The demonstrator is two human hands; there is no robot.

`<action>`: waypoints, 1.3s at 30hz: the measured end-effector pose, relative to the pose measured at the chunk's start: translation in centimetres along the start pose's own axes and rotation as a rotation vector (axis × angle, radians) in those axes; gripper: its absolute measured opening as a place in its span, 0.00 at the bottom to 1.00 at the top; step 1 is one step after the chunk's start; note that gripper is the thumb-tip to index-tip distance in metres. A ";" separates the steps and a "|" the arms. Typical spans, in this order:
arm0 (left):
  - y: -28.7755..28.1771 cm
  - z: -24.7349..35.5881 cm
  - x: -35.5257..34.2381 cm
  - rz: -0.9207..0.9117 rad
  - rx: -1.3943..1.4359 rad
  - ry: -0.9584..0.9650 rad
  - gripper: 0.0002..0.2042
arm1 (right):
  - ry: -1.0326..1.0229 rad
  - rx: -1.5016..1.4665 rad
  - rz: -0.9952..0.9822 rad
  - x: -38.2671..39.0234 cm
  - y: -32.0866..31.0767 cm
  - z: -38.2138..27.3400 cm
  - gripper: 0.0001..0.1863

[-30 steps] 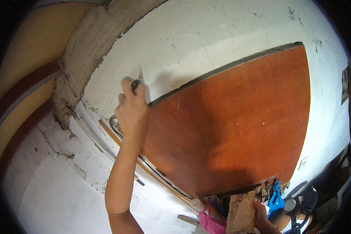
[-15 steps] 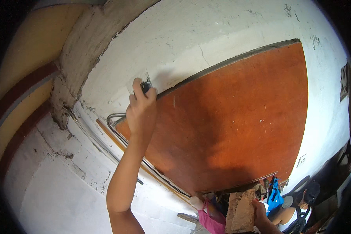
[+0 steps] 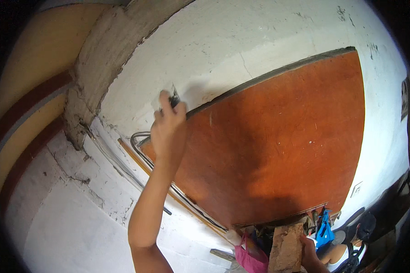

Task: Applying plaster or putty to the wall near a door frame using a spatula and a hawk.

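Note:
My left hand (image 3: 169, 129) is raised against the white wall (image 3: 232, 36), its fingers closed round a flat scraper (image 3: 174, 99) with a dark grip. The scraper's thin blade lies at the wall surface, just above the left end of the reddish-brown panel (image 3: 278, 132); most of the tool is hidden by my fingers. Low on the right, my right hand (image 3: 310, 255) grips the right edge of a rough brown slab (image 3: 285, 249) with a pale, smeared face. Whether the slab is wood or brick I cannot tell.
Cables (image 3: 139, 139) and a wooden strip (image 3: 177, 200) run down beside the panel. A pink bag (image 3: 250, 257) and a blue bag (image 3: 324, 231) are below. Another person (image 3: 351, 252) in a dark cap is at the lower right. A ledge (image 3: 95, 54) borders the upper left.
The whole view has shifted slightly, so everything sits a little further right and lower. My left hand keeps the scraper at the wall, somewhat blurred; my right hand still holds the slab.

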State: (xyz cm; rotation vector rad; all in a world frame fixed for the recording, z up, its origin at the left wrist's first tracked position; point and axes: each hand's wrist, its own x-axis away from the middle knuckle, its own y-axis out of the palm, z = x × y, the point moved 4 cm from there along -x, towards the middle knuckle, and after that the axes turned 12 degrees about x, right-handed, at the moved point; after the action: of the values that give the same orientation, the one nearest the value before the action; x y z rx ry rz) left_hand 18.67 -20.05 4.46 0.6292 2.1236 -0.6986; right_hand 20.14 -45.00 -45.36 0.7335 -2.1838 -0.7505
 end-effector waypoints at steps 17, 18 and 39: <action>-0.8 -4.8 1.5 0.165 0.060 -0.182 0.14 | 0.055 0.009 -0.100 -0.5 -0.6 0.7 0.23; -1.1 -5.2 1.0 0.169 0.061 -0.180 0.14 | 0.052 0.006 -0.101 -0.6 -0.6 0.8 0.23; -0.9 -7.2 -4.8 0.333 -0.018 -0.116 0.07 | 0.097 -0.053 -0.026 -0.9 -1.9 1.6 0.22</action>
State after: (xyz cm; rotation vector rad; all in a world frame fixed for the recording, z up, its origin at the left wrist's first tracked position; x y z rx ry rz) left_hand 16.96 -16.93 12.37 0.8855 1.8573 -0.5166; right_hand 20.02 -45.21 -48.01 0.7567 -2.0631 -0.7666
